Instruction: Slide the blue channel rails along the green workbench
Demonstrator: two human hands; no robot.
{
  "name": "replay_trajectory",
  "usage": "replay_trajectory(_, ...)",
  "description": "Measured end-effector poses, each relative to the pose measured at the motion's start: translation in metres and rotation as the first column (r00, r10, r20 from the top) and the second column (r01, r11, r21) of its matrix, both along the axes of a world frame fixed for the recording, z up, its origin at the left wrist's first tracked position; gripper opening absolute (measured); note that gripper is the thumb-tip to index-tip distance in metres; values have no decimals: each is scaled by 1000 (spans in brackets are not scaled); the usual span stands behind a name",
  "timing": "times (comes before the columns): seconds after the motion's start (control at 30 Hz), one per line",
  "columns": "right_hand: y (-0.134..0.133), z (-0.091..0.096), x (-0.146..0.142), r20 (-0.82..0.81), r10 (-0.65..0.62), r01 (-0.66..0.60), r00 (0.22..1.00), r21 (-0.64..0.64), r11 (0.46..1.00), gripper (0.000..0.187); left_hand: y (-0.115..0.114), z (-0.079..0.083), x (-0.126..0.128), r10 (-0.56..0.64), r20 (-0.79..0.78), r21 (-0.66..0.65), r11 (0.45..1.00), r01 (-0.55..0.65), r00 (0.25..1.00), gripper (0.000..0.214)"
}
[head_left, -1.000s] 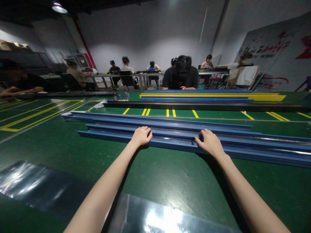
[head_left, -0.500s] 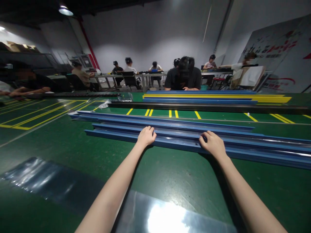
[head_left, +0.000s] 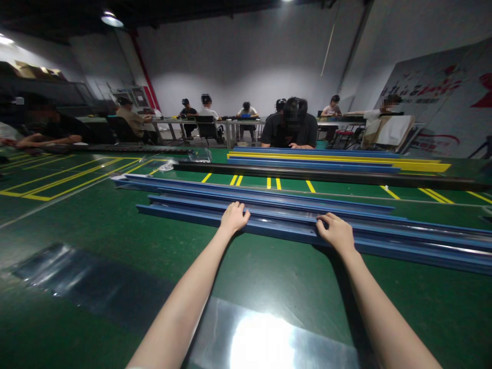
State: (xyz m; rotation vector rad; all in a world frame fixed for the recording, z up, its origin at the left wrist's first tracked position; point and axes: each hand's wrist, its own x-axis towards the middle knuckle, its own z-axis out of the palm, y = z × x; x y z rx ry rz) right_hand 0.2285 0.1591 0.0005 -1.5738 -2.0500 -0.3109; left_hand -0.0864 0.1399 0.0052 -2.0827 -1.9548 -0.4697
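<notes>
Several long blue channel profiles lie side by side on a green table (head_left: 115, 230). Both hands are on the nearest blue channel profile (head_left: 282, 228), well apart from each other. My left hand (head_left: 234, 218) has its fingers curled over the far side of that profile, with the thumb nearer to me. To the right, my right hand (head_left: 337, 233) grips the same piece, thumb and fingers bent around its upper edge. The fingertips are partly hidden in the channel. Just behind it lies another blue profile (head_left: 184, 190).
A long clear plastic sleeve (head_left: 96, 284) lies on the table under my left forearm. Beyond the blue profiles are a black profile (head_left: 288, 172) and a yellow profile (head_left: 418, 165). A person (head_left: 290, 125) leans over the far edge; others sit at tables behind.
The view has tilted up slightly. Both hands keep their places on the near blue channel profile, which shows no clear movement on the table.
</notes>
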Motion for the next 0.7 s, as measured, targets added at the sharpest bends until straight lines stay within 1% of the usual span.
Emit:
replay_trajectory(0.27, -12, 1, 4, 3, -7, 6, 1000, 17, 1000, 29, -10, 1, 5, -20, 42, -1, 1000, 20, 999, 27)
replay_trajectory(0.43, -22, 2, 4, 51, -27, 27, 998, 11, 1000, 27, -16, 1, 5, -30, 21, 4, 1000, 29, 999, 26)
replay_trajectory(0.53, -24, 2, 5, 57, -15, 15, 998, 8, 1000, 27, -17, 1, 4, -31, -1, 2, 1000, 31, 1000, 27)
replay_trajectory(0.7, -22, 3, 7, 74, -5, 9, 997, -49, 999, 28, -15, 8, -3, -99, 6, -61, 993, 99, 995, 29)
